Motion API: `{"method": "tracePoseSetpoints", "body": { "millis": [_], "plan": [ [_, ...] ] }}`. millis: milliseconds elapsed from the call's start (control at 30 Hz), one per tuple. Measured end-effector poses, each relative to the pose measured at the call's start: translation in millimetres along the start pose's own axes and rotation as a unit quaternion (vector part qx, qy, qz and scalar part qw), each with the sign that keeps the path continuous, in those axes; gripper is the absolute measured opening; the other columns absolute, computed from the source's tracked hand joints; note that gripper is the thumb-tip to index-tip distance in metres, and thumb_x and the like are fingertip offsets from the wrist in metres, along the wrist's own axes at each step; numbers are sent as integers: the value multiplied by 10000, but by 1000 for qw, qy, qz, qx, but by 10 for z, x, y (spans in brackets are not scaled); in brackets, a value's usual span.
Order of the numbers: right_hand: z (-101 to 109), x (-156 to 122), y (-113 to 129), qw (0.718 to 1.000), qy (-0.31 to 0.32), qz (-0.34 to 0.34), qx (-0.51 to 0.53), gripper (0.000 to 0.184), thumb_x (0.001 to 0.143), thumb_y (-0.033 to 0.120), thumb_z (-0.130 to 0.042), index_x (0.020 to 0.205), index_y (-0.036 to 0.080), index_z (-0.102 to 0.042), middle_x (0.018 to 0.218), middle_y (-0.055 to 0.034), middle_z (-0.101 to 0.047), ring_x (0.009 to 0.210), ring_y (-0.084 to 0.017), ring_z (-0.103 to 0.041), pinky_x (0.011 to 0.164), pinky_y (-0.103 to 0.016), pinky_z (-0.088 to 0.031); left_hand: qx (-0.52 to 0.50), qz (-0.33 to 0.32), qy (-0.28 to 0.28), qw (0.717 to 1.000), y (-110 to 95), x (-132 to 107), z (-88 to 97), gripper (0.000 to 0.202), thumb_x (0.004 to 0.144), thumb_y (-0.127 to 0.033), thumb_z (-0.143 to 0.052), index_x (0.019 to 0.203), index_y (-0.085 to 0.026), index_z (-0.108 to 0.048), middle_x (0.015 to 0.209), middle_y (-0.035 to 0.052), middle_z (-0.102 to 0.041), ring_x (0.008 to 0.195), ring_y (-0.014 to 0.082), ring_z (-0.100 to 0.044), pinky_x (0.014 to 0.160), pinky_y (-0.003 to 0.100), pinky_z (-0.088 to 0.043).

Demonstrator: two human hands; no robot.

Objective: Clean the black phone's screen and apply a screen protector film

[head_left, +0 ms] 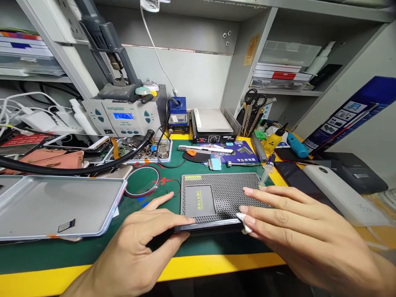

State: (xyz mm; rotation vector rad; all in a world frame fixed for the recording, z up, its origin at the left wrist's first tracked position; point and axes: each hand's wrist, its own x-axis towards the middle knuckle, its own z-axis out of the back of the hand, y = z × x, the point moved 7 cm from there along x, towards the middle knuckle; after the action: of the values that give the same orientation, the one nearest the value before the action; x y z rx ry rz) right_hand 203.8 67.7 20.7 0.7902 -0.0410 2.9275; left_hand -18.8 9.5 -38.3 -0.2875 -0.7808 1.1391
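My left hand pinches the left end of a thin dark slab with a shiny long edge, perhaps a phone seen edge-on. The slab is at the near side of a grey perforated mat with a recessed rectangle. Between the fingertips of my right hand is a small crumpled white wipe, pressed against the slab's right part. That hand hides the slab's right end and the mat's right side. A syringe lies just beyond the right fingers.
To the left is a white-rimmed tray holding a small part. Behind are a hot-air station, a hot plate, a toothbrush and a coil of wire. Phones and a yellow bottle stand or lie at right.
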Motion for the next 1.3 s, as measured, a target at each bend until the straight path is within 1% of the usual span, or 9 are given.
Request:
{"method": "tracePoseSetpoints", "body": {
  "millis": [333,533,633,700,800,933,1067,1167,1300],
  "plan": [
    [-293,370,242,999,22,43,8,297,967,84,-572,1244,111,-674,1363,-15,-634,1432,-223,-444,1266,-444,-268,-83,11,0,997,-29,34,8,324,940,-107,-590,1160,-332,-668,942,-128,-770,772,48,-698,1260,404,-309],
    [-427,682,443,998,-5,54,28,312,966,71,-589,1270,116,-646,1345,-42,-647,1409,-240,-478,1283,-488,-254,-88,16,2,996,-22,40,24,218,971,-154,-504,799,-202,-629,692,-63,-673,636,81,-617,1230,445,-351],
    [-184,821,325,982,-101,-91,131,191,978,110,-604,1132,187,-686,1146,-17,-742,1153,-185,-682,1100,-342,-535,-110,17,11,994,-19,46,18,171,965,-157,-524,944,-224,-679,826,-41,-754,766,109,-701,1242,494,-323],
    [13,743,83,930,-175,-250,205,106,976,178,-647,1051,229,-701,972,2,-762,874,-151,-745,796,-225,-642,-112,16,8,994,-14,42,14,204,965,-158,-542,1066,-248,-695,938,-34,-787,823,114,-724,1251,502,-310],
    [150,478,-218,844,-179,-385,327,106,973,314,-676,1029,230,-706,787,-14,-725,667,-145,-702,592,-200,-607,-98,3,-20,995,-11,18,30,194,956,-169,-577,1075,-248,-709,953,-41,-796,747,96,-716,1249,484,-336],
    [247,43,-427,804,-143,-442,371,224,920,379,-742,1096,242,-722,782,-12,-689,530,-88,-580,466,-172,-510,-59,-22,-35,997,-10,-6,26,177,944,-204,-618,1082,-277,-700,983,-61,-792,817,115,-746,1238,480,-373],
    [185,-219,-439,826,-85,-453,323,196,881,383,-786,921,192,-796,853,-62,-721,690,-132,-659,581,-189,-545,-21,-52,-40,998,-18,4,18,195,937,-220,-626,1104,-310,-671,971,-85,-786,926,154,-772,1213,484,-411],
    [126,-222,-377,870,-70,-379,308,151,908,286,-761,1043,229,-798,921,-62,-718,866,-165,-669,741,-247,-561,2,-65,-42,997,-11,7,9,228,933,-226,-631,1140,-319,-652,974,-79,-792,958,182,-777,1197,501,-427],
    [130,-173,-309,912,-102,-262,299,261,911,110,-722,1126,253,-757,891,-37,-712,861,-157,-640,799,-312,-536,26,-69,-28,997,14,-9,-19,234,935,-239,-628,1153,-319,-654,983,-64,-796,964,203,-779,1187,524,-429]
  ]
}}
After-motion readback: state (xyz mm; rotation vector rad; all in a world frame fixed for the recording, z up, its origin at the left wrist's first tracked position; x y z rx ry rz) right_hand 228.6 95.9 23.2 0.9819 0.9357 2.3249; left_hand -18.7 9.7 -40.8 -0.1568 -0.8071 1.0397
